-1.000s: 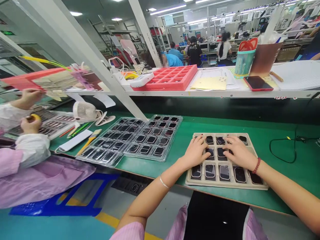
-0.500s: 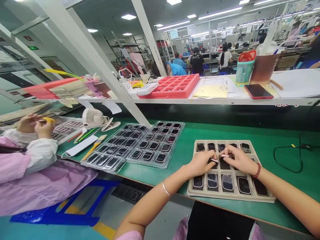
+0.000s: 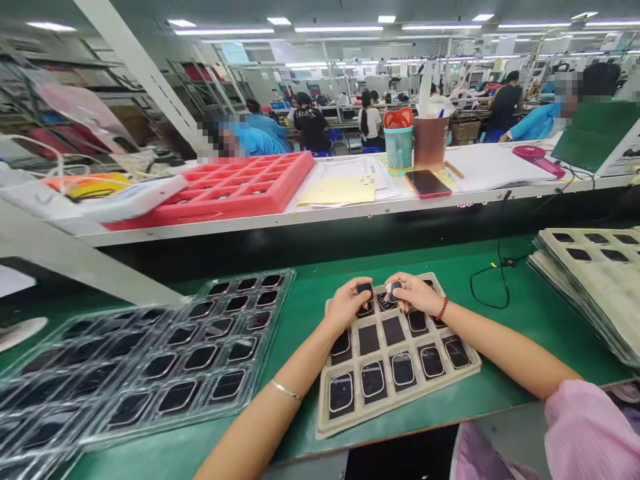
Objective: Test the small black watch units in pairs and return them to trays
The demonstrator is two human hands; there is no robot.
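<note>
My left hand [image 3: 346, 303] pinches a rounded-square smartwatch screen [image 3: 365, 289], its dark face turned up, over the far row of a beige tray [image 3: 398, 353]. A second smartwatch screen [image 3: 395, 291] is between the fingertips of my right hand [image 3: 413, 292], a short way to the right and apart from the first. More screens with pale rims, such as the near-row screen [image 3: 373, 381], lie in the tray's compartments. Two middle-row compartments show only flat dark squares [image 3: 369, 339]. My fingers partly hide the far row.
Clear plastic trays [image 3: 200, 357] of similar screens lie to the left. Stacked beige trays [image 3: 600, 280] stand at the right, near a black cable [image 3: 500, 267]. The shelf above carries a red foam tray [image 3: 240, 187], a phone [image 3: 428, 183] and cups [image 3: 429, 143].
The view has turned to the right, bringing the stacked trays into sight. Both hands have shifted towards the tray's far row, and the held screens now show their faces.
</note>
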